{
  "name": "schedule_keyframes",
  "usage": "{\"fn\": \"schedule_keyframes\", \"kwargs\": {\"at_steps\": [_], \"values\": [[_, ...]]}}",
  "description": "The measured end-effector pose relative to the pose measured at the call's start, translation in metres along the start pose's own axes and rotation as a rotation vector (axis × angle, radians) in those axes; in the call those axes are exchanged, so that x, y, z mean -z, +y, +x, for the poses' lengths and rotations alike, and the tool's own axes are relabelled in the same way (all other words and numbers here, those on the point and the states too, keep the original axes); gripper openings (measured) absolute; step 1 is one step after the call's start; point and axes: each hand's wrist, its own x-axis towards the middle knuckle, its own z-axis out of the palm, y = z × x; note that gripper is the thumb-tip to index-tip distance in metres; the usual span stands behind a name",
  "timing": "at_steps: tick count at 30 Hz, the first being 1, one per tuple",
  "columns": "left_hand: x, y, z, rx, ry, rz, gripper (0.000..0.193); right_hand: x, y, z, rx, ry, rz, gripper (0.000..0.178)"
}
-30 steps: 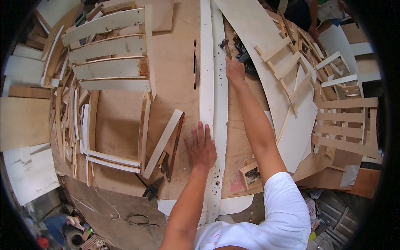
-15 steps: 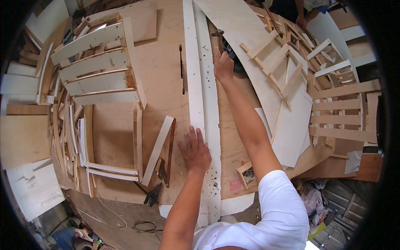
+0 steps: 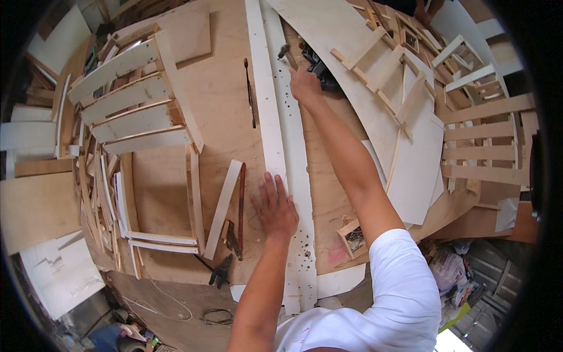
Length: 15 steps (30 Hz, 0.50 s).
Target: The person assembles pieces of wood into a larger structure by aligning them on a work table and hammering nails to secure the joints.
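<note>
My right hand (image 3: 306,86) grips a hammer (image 3: 291,61) by its handle, near the far part of two long white strips. The hammer's head is over the right strip, beside the left one; whether it touches is not clear. My left hand (image 3: 277,210) lies flat with fingers spread across the near part of the left white strip (image 3: 268,117). Under its right edge runs the other white strip (image 3: 298,152), dotted with many dark holes. A dark tool (image 3: 321,73), partly covered by a large white panel, sits right of my right hand.
A slatted wooden frame (image 3: 132,88) stands at the left, near a short white batten (image 3: 224,205) and a black clamp (image 3: 220,273). A small wooden box of nails (image 3: 353,239) sits by my right arm. Wooden pieces rest on the white panel (image 3: 404,193). Another person's arm shows at top right.
The hammer's head has swung left toward the left white strip, with my right hand shifting slightly left. My left hand stays on the strip. The whole view has tilted a little.
</note>
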Motion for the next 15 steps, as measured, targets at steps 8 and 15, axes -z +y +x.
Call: {"fn": "schedule_keyframes", "kwargs": {"at_steps": [8,15], "values": [[-0.001,0.002,0.002,0.005,0.021,0.046,0.069,0.007,-0.014,-0.003,-0.086,0.069,0.075,0.048],[0.000,0.003,-0.003,0.007,-0.002,0.032,0.066,-0.003,-0.002,0.003,-0.053,-0.026,-0.069,0.051]]}}
